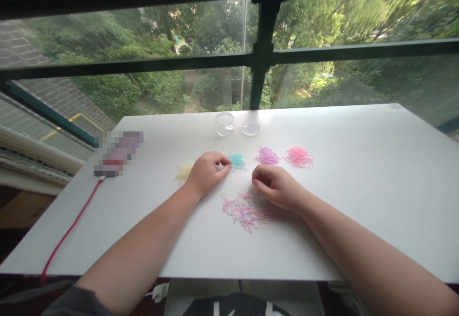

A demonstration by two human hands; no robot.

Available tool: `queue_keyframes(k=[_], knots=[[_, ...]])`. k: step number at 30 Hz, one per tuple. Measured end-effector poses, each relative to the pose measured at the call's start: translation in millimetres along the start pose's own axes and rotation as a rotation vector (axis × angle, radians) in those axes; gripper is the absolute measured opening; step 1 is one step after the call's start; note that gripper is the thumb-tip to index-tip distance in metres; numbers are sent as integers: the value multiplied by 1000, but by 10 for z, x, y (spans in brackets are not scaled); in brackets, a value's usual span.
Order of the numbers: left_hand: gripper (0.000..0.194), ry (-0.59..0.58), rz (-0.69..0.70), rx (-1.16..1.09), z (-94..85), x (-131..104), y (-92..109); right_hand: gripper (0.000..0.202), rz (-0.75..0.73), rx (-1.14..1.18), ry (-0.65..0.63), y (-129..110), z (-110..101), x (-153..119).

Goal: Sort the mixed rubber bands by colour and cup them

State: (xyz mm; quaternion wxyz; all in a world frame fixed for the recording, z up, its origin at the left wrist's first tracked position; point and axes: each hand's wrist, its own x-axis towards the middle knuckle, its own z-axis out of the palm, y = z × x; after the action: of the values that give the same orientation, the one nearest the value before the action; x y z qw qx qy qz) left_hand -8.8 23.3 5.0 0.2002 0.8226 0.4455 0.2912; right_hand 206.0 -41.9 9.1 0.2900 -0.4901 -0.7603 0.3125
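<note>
My left hand (210, 171) is closed in a pinch, thumb and forefinger together at the edge of a pile of blue rubber bands (237, 160). Anything between those fingertips is too small to make out. Partly behind that hand lies a pale yellow pile of bands (182, 171). My right hand (278, 187) hovers or rests just right of a mixed pile of pink, purple and pale bands (244, 212), its fingers curled and closed; whatever they hold is hidden. Beyond it are a purple pile of bands (267, 156) and a pink one (299, 157).
At the back of the white table (376, 177) stand a clear round container (224, 125) and a shallow clear dish or lid (251, 129). A blurred phone-like device (120, 156) lies at the left, with a red cable (73, 225) running over the front edge. Windows rise behind the table.
</note>
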Motion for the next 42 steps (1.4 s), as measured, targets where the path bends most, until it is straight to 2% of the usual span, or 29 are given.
queue_keyframes(k=[6, 10, 13, 17, 24, 34, 42], knots=[[14, -14, 78, 82, 25, 9, 3, 7, 35, -94, 30, 22, -76, 7], [20, -12, 123, 27, -48, -6, 31, 9, 5, -146, -54, 25, -101, -10], [21, -145, 185, -23, -96, -37, 58, 16, -41, -189, -130, 29, -117, -24], [20, -345, 247, -11, -89, -77, 102, 22, -116, -203, -155, 48, -101, -26], [23, -442, 284, -39, -29, -115, 182, 14, -146, -251, -121, 53, 6, -18], [23, -513, 304, -80, -34, -133, 202, 10, -119, -216, -113, 42, -36, -12], [16, -414, 148, -168, -5, -152, 240, 8, -162, -116, -120, -17, -12, -25]])
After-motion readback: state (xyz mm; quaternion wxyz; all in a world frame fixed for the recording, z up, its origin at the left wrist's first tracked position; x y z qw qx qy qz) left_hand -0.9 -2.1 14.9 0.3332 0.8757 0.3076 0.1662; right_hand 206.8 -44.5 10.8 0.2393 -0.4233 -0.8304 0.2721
